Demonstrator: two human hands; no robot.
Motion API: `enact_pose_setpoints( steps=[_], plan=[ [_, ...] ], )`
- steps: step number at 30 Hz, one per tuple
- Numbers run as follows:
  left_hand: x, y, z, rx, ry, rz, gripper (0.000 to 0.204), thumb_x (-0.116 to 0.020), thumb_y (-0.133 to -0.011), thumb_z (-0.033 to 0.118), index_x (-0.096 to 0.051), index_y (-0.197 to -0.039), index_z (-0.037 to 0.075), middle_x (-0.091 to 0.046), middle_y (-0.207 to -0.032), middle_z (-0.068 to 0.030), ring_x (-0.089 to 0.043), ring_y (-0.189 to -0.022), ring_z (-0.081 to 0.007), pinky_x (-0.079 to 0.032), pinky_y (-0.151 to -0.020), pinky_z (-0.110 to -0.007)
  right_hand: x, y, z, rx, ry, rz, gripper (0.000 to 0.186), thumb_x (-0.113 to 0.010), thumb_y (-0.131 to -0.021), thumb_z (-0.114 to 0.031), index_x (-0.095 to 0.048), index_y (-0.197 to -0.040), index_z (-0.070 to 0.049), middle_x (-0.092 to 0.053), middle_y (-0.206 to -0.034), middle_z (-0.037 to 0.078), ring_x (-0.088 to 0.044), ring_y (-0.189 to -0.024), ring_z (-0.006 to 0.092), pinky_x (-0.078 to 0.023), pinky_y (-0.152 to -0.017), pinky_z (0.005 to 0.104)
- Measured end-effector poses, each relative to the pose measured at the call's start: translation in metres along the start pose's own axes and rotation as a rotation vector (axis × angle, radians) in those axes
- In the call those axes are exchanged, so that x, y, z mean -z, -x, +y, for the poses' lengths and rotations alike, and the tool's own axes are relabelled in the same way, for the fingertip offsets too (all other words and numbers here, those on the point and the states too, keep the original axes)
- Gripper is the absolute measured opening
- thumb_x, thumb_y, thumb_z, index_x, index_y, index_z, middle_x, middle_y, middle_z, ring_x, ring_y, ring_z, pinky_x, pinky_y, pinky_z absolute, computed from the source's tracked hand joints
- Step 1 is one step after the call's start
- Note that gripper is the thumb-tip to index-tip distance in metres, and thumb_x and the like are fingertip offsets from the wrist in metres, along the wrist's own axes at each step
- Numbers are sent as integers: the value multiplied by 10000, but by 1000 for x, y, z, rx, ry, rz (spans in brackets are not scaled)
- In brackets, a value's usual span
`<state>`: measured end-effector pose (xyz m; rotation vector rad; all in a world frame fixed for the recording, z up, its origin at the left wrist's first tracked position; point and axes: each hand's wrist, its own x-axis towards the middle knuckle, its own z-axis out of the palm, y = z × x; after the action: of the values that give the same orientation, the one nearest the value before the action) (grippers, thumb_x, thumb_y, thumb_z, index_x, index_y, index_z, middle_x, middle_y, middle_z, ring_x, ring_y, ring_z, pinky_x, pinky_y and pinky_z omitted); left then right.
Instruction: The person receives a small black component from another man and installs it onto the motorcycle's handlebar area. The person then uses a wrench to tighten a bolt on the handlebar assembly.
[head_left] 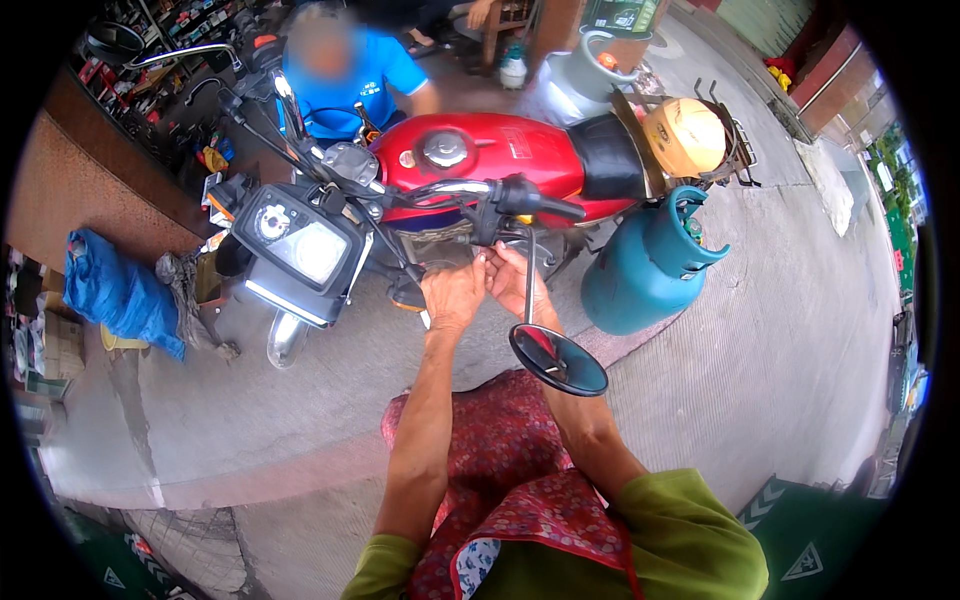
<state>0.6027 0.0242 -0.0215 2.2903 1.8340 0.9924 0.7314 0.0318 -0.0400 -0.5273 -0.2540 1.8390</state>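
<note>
My left hand (453, 290) and my right hand (512, 270) are close together below the handlebar of a red motorcycle (540, 165), fingers bent and pinched at something small that I cannot make out. A black handlebar grip (545, 205) lies just above them. A round black mirror (557, 360) on a thin stem hangs down over my right forearm. The motorcycle's lit headlight (315, 255) is left of my hands, and an amber turn signal (407, 296) is partly hidden beside my left hand.
A teal gas cylinder (635, 280) stands at right, a grey one (565, 85) behind the motorcycle. A person in a blue shirt (380, 80) is across the bike. A yellow helmet (685, 135) rests on the rear rack. A blue sack (120, 290) leans at left.
</note>
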Motion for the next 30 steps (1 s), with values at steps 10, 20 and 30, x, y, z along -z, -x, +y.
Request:
enact_pose_setpoints(
  steps=[10, 20, 30],
  plan=[
    [13, 2, 8, 8, 32, 71, 444, -485, -887, 298, -617, -515, 95, -575, -490, -99, -567, -449, -256, -443, -568, -377, -7, 5, -8, -80, 147, -12, 315, -599, -842, -315, -603, -1036, -67, -620, -1031, 53, -558, -963, 178, -419, -859, 319],
    [-8, 14, 1, -35, 151, 267, 418, -512, -862, 269, -585, -487, 99, -564, -478, -77, -565, -463, -226, -421, -638, -348, -2, -2, -26, -187, 202, -89, 323, -585, -798, -260, -618, -1040, -49, -608, -1048, 54, -519, -1004, 181, -359, -955, 315],
    [-23, 13, 4, 66, 268, 246, 280, -503, -832, 254, -653, -648, 106, -629, -591, -40, -607, -653, -179, -431, -742, -336, -1, -12, -30, -208, 365, -135, 409, -561, -823, -88, -494, -1226, -70, -496, -1038, 0, -490, -989, 138, -391, -911, 305]
  ],
)
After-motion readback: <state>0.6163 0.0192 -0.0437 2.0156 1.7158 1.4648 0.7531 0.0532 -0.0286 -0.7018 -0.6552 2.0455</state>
